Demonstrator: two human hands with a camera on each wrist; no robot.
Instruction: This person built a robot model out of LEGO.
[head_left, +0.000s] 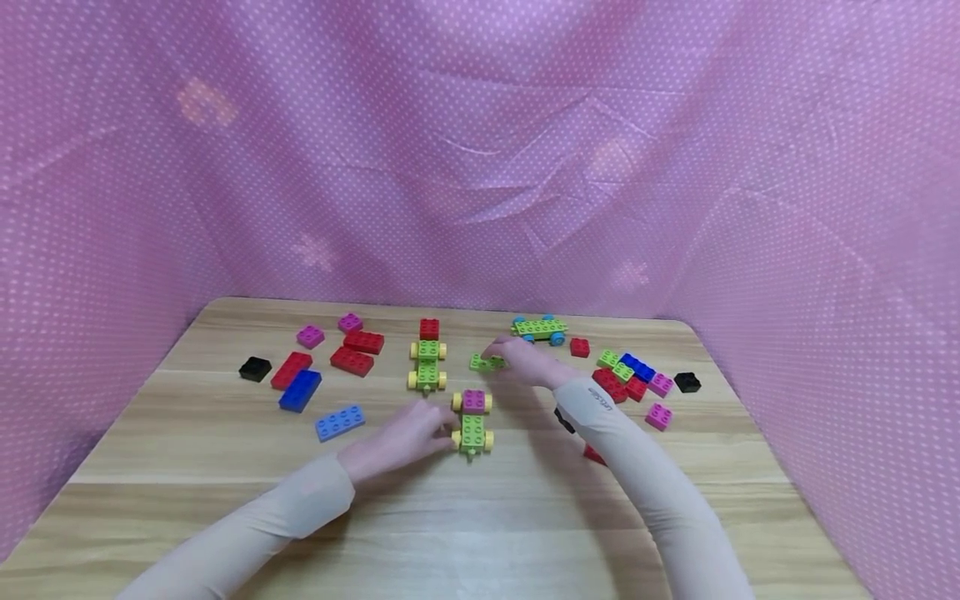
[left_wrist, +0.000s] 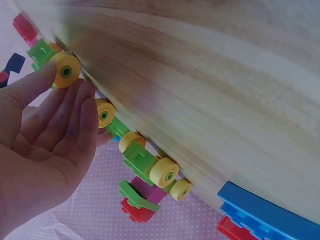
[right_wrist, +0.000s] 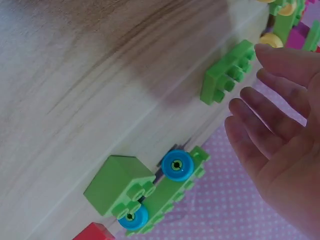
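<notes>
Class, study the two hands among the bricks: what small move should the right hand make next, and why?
Probably close the right hand on the small green brick: its straight fingers sit just beside it, not gripping, while the left hand touches the yellow-wheeled car.

Wooden table (head_left: 225,517) carrying 3 wheeled brick cars (head_left: 472,423), loose red bricks (head_left: 352,361), blue bricks (head_left: 339,422), black bricks (head_left: 255,368) lying scattered.

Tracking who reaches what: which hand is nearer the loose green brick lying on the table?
Right. The right hand is just beside the green brick; the left hand touches the yellow-wheeled car.
</notes>
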